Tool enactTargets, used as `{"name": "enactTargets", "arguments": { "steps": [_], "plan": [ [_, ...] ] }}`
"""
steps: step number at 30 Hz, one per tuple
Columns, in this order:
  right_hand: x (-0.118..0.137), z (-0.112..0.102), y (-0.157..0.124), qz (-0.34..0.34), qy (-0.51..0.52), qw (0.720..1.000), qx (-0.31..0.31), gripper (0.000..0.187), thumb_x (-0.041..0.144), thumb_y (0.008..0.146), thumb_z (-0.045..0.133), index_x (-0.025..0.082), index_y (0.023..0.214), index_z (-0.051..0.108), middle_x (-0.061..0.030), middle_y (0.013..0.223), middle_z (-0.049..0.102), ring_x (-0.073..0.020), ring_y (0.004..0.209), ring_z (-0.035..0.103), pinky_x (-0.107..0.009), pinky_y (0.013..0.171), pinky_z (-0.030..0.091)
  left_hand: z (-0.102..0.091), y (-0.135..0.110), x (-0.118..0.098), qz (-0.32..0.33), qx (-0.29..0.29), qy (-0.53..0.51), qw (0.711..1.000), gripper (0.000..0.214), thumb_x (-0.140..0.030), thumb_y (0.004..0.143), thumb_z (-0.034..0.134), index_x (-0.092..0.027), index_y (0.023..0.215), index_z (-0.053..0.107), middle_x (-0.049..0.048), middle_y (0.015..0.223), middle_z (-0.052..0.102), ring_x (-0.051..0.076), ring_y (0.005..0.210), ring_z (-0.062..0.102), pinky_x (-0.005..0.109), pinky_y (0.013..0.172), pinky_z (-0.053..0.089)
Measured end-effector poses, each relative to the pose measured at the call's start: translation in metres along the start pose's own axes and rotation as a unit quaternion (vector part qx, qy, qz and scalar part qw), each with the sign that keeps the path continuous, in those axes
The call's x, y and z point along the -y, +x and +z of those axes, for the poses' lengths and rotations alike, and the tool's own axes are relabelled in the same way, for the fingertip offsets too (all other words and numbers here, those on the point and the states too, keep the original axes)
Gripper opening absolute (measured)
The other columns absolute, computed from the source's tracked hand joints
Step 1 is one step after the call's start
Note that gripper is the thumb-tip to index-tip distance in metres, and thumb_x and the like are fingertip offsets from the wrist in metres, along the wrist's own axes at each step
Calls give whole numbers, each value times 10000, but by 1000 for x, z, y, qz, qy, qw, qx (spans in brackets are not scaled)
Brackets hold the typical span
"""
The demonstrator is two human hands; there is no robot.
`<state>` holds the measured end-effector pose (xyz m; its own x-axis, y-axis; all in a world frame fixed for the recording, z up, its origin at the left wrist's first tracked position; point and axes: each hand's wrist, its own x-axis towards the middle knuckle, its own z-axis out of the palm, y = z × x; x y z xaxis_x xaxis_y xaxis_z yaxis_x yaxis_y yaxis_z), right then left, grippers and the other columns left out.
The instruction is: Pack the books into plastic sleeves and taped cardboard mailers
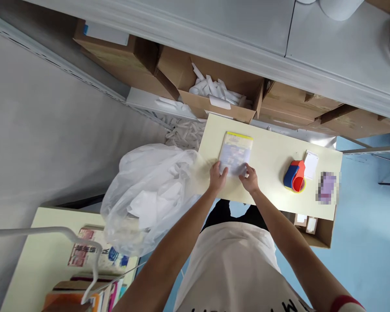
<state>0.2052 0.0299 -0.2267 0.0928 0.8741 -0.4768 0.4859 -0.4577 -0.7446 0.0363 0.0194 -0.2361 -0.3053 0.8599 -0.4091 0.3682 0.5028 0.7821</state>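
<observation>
A thin book (236,149) with a yellow strip along its top lies on the pale yellow table (269,147). A hazy, whitish layer seems to cover its lower part; I cannot tell whether this is a plastic sleeve or glare. My left hand (217,177) grips the book's lower left corner, thumb on top. At the lower right corner, my right hand (248,179) pinches the edge between thumb and fingers. Farther right on the same table is a red and blue tape dispenser (294,177), beside a white slip of paper (311,164).
A large clear plastic bag (126,173) with white sheets bulges left of the table. Behind, a cardboard box (221,108) holds white paper pieces under a grey shelf (214,26). Books (74,299) stand on a second table lower left. A blurred purple item (327,187) lies far right.
</observation>
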Motion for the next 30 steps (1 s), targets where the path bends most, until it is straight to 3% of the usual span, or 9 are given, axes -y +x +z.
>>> {"name": "enactTargets", "arguments": {
  "steps": [8, 17, 21, 24, 30],
  "plan": [
    [35, 37, 44, -47, -24, 999, 14, 534, 179, 684, 630, 225, 1216, 646, -97, 1382, 494, -261, 1126, 584, -393, 921, 556, -28, 65, 5, 40, -50, -27, 998, 497, -465, 850, 569, -168, 1247, 570, 148, 1292, 575, 296, 1256, 499, 443, 1119, 337],
    [34, 46, 55, -77, -32, 996, 30, 631, 180, 676, 650, 212, 1303, 587, -115, 1452, 430, -299, 1193, 553, -438, 933, 551, -40, 74, 12, 57, -13, -39, 998, 538, -503, 842, 588, -173, 1268, 568, 145, 1346, 567, 294, 1279, 500, 453, 1121, 341],
    [33, 39, 42, -72, -32, 996, 36, 698, 197, 666, 665, 213, 1351, 533, -114, 1469, 415, -308, 1281, 490, -456, 951, 540, -41, 57, 9, 71, -20, -29, 997, 644, -507, 807, 641, -174, 1339, 495, 153, 1479, 445, 306, 1399, 368, 462, 1171, 267],
    [31, 26, 14, -53, -2, 998, 34, 698, 216, 679, 663, 246, 1360, 515, -114, 1436, 456, -283, 1193, 564, -433, 894, 562, -46, 28, 5, 102, -16, -7, 995, 649, -491, 815, 629, -183, 1361, 462, 153, 1531, 377, 294, 1433, 319, 466, 1182, 255],
    [19, -7, -67, -8, 100, 995, 15, 575, 282, 673, 668, 255, 1241, 585, -119, 1290, 580, -217, 895, 687, -392, 763, 589, -50, -50, 8, 124, 25, 2, 992, 516, -439, 832, 567, -193, 1283, 524, 143, 1433, 511, 282, 1363, 440, 471, 1145, 337]
  ]
}}
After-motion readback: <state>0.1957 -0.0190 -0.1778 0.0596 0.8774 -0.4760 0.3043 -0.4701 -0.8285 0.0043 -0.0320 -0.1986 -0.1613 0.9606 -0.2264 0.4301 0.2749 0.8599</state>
